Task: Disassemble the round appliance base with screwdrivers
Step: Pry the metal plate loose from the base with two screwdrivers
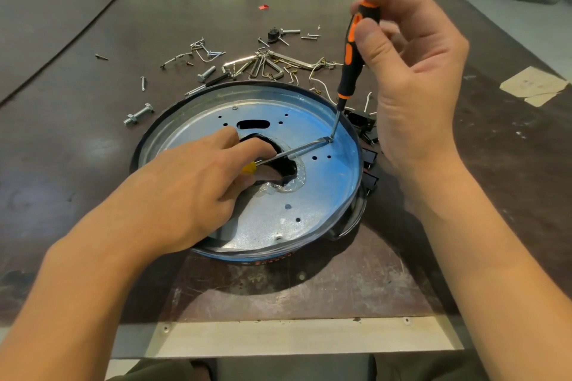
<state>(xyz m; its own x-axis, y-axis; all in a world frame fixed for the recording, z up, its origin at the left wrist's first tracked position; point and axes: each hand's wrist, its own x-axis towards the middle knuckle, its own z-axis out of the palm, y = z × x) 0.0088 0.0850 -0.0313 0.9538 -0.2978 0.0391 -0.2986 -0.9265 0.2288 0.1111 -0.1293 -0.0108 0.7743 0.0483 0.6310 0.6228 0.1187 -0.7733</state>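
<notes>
Broadly, a dark brown table fills the view, and the round appliance base lies flat on it near the middle, its silvery metal plate facing up with a ragged hole at the centre. The left hand rests on the plate beside that hole, fingers curled round a yellow-handled screwdriver whose shaft lies low across the plate toward the right rim. The right hand is raised above the rim and pinches the top of an orange-and-black screwdriver between thumb and fingers, nearly upright. Both tips meet at one spot on the plate, just inside the right rim. Just beyond the base lies a heap of loose screws and hooks; a bolt sits to the left, apart.
</notes>
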